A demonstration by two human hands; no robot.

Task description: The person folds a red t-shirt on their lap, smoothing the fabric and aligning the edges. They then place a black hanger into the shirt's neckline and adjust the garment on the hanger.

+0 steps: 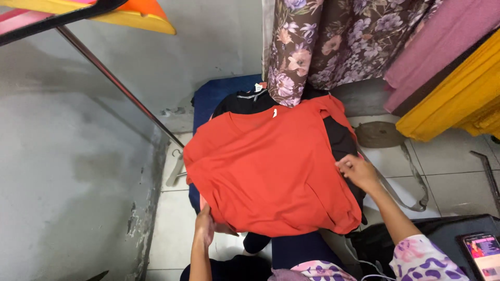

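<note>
From the head camera, an orange-red shirt (pixel 271 166) lies spread flat over a black garment (pixel 245 101) on a blue board (pixel 219 93). The left hand (pixel 205 226) is clamped on the shirt's near left hem, fingers tucked under the edge. The right hand (pixel 357 171) rests on the shirt's right edge, fingers together, pressing the cloth; I cannot tell whether it pinches it. A grey wall (pixel 67 182) stands close on the left. Floral fabric (pixel 323 41) hangs at the far edge. Tiled floor (pixel 448 171) lies open to the right, with a phone (pixel 484 252) near right.
</note>
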